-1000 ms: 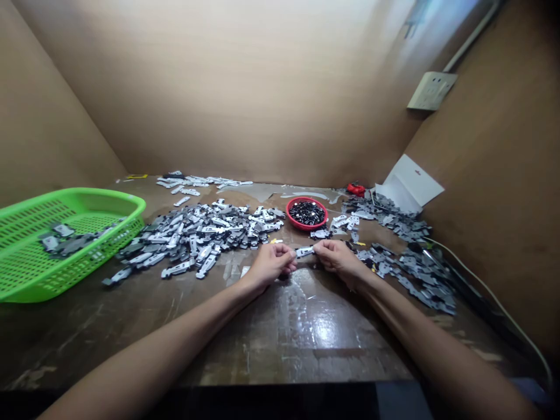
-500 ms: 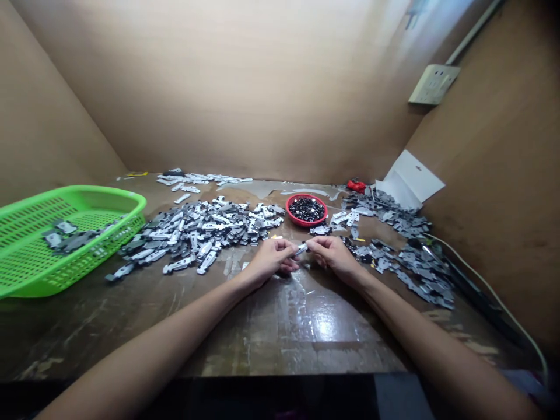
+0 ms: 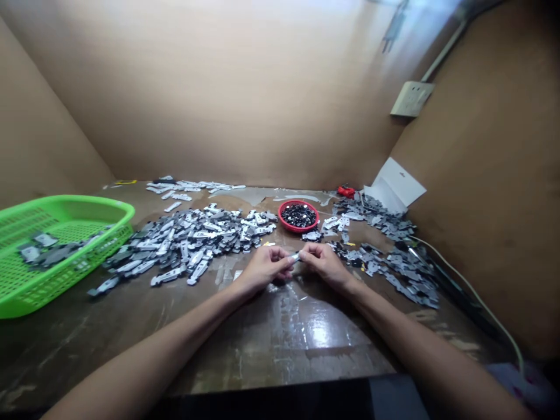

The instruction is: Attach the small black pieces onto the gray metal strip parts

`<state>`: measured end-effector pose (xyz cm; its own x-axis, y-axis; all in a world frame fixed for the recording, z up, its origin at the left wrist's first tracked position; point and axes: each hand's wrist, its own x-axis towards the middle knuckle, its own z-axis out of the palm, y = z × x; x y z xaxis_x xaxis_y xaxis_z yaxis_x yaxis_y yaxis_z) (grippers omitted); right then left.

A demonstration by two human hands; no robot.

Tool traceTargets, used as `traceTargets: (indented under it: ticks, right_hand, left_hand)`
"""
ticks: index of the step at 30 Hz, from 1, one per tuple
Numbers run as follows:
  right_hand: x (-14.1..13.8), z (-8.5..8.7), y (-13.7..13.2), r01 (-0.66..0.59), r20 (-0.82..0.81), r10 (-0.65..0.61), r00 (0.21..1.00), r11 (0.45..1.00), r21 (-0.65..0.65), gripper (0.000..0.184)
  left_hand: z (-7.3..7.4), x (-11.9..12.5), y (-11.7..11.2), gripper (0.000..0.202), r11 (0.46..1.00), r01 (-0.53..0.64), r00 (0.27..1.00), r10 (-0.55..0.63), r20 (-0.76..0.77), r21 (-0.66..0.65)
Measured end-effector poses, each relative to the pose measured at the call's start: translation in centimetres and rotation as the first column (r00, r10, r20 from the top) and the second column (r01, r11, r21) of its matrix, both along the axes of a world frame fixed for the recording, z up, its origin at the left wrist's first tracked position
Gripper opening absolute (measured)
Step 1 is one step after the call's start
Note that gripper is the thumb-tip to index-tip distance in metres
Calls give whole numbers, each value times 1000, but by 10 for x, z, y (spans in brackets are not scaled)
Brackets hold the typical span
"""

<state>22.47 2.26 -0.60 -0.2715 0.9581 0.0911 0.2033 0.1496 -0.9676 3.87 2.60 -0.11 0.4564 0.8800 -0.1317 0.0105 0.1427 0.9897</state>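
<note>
A small white, flat piece [image 3: 295, 257], shaped like a toy race car, is pinched between my two hands above the table. Its left end is in the closed fingers of my left hand [image 3: 268, 268]. The thumb and forefinger of my right hand [image 3: 324, 263] grip the other end. Fingers cover most of the piece. Just beyond my hands stands a round red basket [image 3: 299, 228] full of small black parts, some with shiny tops. Left of it spreads a heap of white and grey car-shaped pieces [image 3: 192, 238].
A green plastic basket [image 3: 94, 248] at the left holds several grey and white pieces. Flat grey pieces [image 3: 406, 271] lie at the right, near a folded white card [image 3: 400, 181] and a pale cable [image 3: 476, 309]. A socket box [image 3: 411, 98] hangs on the wall.
The camera view has tilted up and turned slightly right. Both hands remain on the small piece, and my fingers have drawn closer together, covering more of it.
</note>
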Motion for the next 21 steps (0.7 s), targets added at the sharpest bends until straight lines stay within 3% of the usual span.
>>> traceTargets:
  ticks: [5, 7, 9, 10, 11, 12, 15, 18, 21]
  right_hand:
    - [1, 4, 7, -25, 165, 12, 986, 996, 82, 34]
    - [16, 13, 16, 5, 323, -71, 944, 979, 202, 33]
    - [42, 26, 23, 139, 527, -323, 786, 923, 358, 27]
    - [58, 32, 26, 234, 642, -449, 622, 889, 395, 24]
    - [75, 37, 28, 346, 756, -496, 426, 862, 371, 23]
    - [92, 40, 29, 422, 791, -505, 345, 836, 350, 25]
    - [133, 41, 31, 538, 858, -454, 242, 798, 271, 27]
    - [150, 34, 35, 577, 893, -392, 220, 791, 205, 27]
    - [152, 30, 38, 560, 904, -357, 237, 810, 173, 24]
  left_hand:
    - [7, 0, 3, 30, 998, -52, 998, 51, -20, -47]
    - [10, -6, 10, 26, 981, -162, 985, 167, 46, -109]
    - [15, -14, 21, 18, 924, -340, 905, 372, 208, -176]
    - [18, -19, 26, 13, 872, -436, 814, 488, 314, -224]
    - [21, -23, 30, 12, 826, -486, 728, 563, 391, -286]
    - [23, -26, 33, 20, 814, -471, 686, 580, 439, -339]
    - [24, -27, 33, 37, 838, -314, 708, 520, 478, -446]
    - [20, -21, 26, 35, 866, -239, 762, 448, 468, -439]
    - [14, -14, 19, 30, 912, -275, 834, 384, 397, -304]
